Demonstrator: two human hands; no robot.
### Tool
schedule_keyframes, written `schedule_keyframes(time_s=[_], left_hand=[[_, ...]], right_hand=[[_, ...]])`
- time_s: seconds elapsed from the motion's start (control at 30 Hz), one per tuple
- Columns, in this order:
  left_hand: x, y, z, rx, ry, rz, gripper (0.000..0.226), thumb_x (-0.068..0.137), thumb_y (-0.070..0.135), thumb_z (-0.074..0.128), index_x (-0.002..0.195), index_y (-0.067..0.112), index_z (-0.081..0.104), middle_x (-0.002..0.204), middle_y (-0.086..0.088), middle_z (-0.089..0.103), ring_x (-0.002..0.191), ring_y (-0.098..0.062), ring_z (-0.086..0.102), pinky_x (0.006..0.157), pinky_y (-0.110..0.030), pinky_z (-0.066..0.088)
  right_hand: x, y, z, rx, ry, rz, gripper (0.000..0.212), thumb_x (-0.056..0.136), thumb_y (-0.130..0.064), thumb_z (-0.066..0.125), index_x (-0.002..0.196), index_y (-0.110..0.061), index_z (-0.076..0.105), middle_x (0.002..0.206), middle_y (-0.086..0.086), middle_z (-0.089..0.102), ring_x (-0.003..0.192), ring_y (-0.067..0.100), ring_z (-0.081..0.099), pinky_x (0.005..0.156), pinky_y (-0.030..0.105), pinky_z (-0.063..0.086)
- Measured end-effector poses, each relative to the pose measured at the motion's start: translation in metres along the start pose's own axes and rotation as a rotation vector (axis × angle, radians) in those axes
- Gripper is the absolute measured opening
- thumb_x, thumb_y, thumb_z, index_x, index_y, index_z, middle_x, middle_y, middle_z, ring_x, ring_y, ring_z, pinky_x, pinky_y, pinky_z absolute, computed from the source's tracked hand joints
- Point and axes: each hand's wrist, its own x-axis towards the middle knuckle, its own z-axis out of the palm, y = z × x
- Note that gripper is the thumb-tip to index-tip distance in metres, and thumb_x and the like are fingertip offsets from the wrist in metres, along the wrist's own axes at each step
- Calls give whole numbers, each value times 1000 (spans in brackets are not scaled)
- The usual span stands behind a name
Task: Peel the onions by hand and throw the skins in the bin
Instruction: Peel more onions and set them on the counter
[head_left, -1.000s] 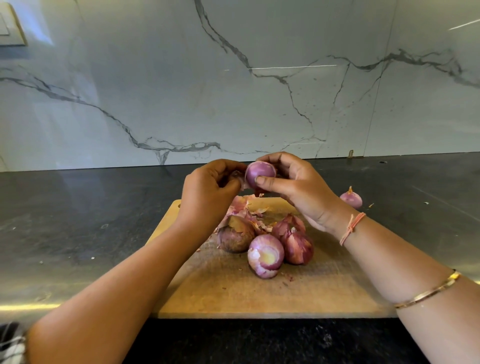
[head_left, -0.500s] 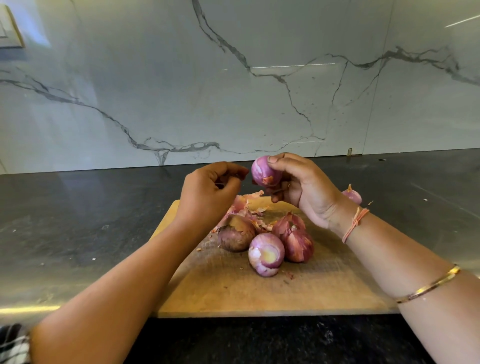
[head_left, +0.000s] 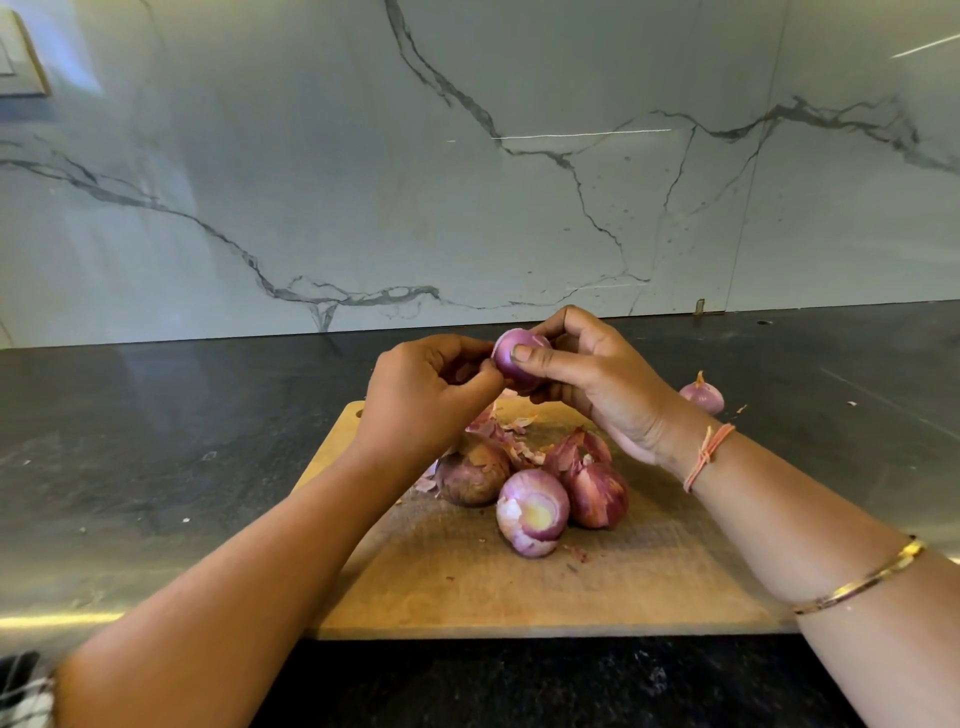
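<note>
Peeling midway; skins not binned.
Right hand (head_left: 597, 384) fingers curl round the held onion (head_left: 514, 364) above the cutting board (head_left: 467, 597); left hand (head_left: 426, 395) pinches at its side. Below: one peeled onion (head_left: 532, 512), two unpeeled onions (head_left: 597, 493), loose skins (head_left: 498, 428). No bin visible.

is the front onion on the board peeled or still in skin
Peeled: the front onion shows smooth pale flesh and a trimmed end; no dry papery skin shows on it.
</note>
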Motion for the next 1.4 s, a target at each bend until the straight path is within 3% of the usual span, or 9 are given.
schedule_keyframes(time_s=[0.13,0.33,0.53,0.63,0.73,0.93,1.07,1.23,1.4], left_hand=[[2,-3,0,69,67,46,11,84,17,67,87,19,77,67,14,68,61,-7,61,57,-23,52],[4,-6,0,105,120,74,12,84,14,65,80,18,76,59,9,64,56,-11,56,53,-31,47],[5,-7,1,134,113,50,13,87,15,63,84,15,75,63,4,66,57,-17,58,56,-34,49],[5,-7,1,147,113,47,14,88,17,62,87,15,75,68,-2,69,61,-24,61,59,-42,53],[6,-9,0,179,111,34,14,88,19,62,87,15,75,67,1,68,61,-20,60,59,-37,51],[7,-9,-1,223,110,2,13,88,21,62,84,16,74,65,7,65,61,-14,58,58,-30,49],[7,-8,-2,233,108,-18,14,89,22,61,85,15,73,69,2,67,63,-17,60,60,-34,51],[7,-9,-2,268,97,-33,15,90,23,59,85,16,72,68,3,66,61,-17,59,60,-35,52],[7,-9,-3,282,81,-47,17,90,24,58,84,16,72,70,0,68,63,-20,62,63,-43,56]], right_hand=[[-2,1,2,-27,-37,-20,23,75,-18,70,91,-12,53,92,14,60,79,22,58,66,27,48],[-3,-4,3,70,-33,-5,28,63,-24,70,85,-12,57,82,10,61,72,19,58,60,24,46],[-4,-8,2,90,-14,29,4,84,-5,61,82,-9,60,73,8,61,59,14,55,50,18,43],[-4,-8,2,76,-21,29,12,88,-6,55,79,-10,63,69,3,62,57,11,54,50,16,42],[-5,-7,3,73,-22,35,26,90,-8,50,72,-15,68,63,-3,64,55,8,52,51,17,40],[-1,-3,2,111,-8,83,18,67,-24,55,69,-15,70,70,5,61,53,11,52,51,22,39],[0,-2,1,141,5,99,19,65,-23,53,72,-10,65,71,6,56,52,11,50,52,25,38],[-1,-2,2,151,-13,105,20,63,-23,52,54,-18,68,69,3,58,53,10,49,50,23,38],[0,0,2,133,-22,104,21,64,-25,51,61,-16,71,74,7,58,61,14,48,55,26,38]])
